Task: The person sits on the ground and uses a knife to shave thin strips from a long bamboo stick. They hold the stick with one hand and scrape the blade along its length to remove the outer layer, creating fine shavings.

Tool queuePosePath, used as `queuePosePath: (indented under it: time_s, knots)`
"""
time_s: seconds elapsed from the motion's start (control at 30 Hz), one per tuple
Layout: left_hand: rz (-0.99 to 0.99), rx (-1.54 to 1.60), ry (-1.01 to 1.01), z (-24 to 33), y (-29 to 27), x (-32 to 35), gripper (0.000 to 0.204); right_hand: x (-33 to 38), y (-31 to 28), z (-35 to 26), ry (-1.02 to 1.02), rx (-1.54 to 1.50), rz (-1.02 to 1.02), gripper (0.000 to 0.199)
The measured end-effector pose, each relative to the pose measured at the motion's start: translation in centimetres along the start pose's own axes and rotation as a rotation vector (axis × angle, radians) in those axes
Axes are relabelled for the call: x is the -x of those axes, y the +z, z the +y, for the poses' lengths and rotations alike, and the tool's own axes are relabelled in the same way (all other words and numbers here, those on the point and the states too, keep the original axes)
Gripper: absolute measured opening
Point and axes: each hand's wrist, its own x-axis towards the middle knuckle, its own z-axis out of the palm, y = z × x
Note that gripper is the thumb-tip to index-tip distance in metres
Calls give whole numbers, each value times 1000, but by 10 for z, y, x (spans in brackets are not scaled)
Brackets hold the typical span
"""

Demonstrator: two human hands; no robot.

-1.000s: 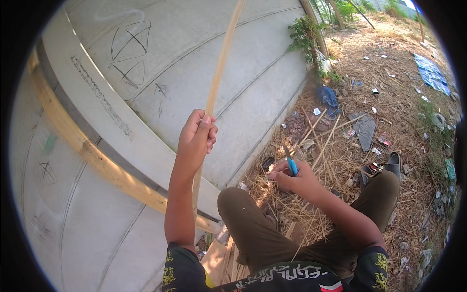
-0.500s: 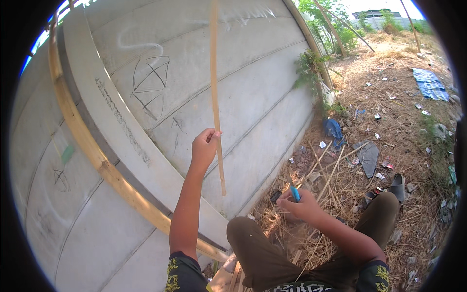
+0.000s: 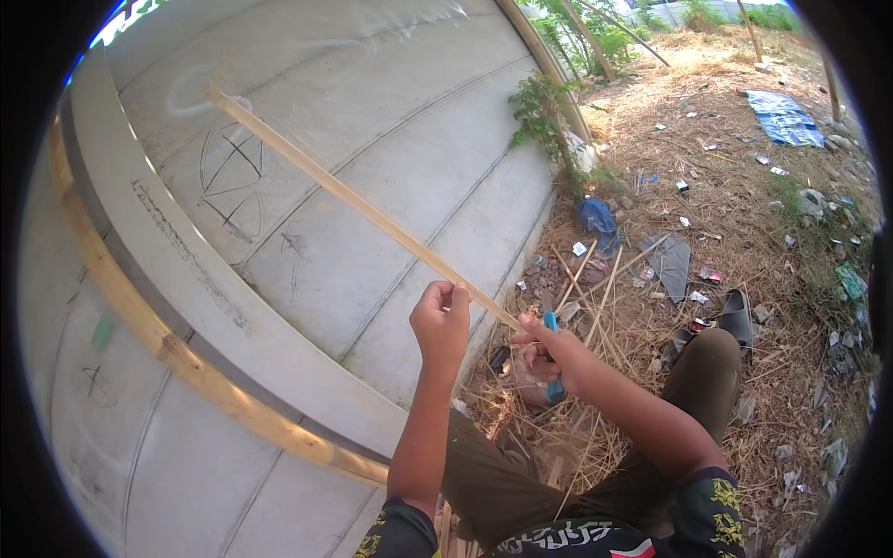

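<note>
Pale wood: I see a long thin strip (image 3: 363,209) running slantwise from the upper left, in front of the grey concrete wall (image 3: 372,139), down to the two hands at centre. The left hand (image 3: 442,321) is raised, its fingers (image 3: 456,298) pinched around the strip near its lower end. The right hand (image 3: 549,358) is clenched around a blue-handled knife (image 3: 552,358), which sits right at the strip's lower end; I cannot tell whether the blade touches the wood. The person sits on the ground in dark olive trousers (image 3: 698,381), one knee to the right. Dry straw (image 3: 567,437) and loose splints (image 3: 600,298) lie under and beyond the hands. A dark sandal (image 3: 738,316) lies near the knee. Further off, a blue tarp (image 3: 783,116) rests on the littered ground. A yellowish band (image 3: 186,367) curves along the wall at lower left.
</note>
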Motion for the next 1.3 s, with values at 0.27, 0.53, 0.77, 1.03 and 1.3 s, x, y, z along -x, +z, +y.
queuePosePath:
  time_s: [0.27, 0.53, 0.77, 1.03, 1.3]
  knots:
    - [72, 302, -133, -17, 50, 73, 15, -15, -32, -5, -30, -342, 163, 39]
    - [147, 636, -365, -38, 54, 99, 12, -15, -34, -15, -138, -329, 265, 29]
    - [154, 782, -430, -47, 56, 112, 12, -23, -35, -1, -106, -270, 403, 38]
    - [157, 809, -517, -55, 54, 116, 10, -26, -36, 1, -170, -247, 429, 39]
    - [-507, 616, -680, -35, 31, 132, 32, -15, -57, -47, -462, -195, 446, 32]
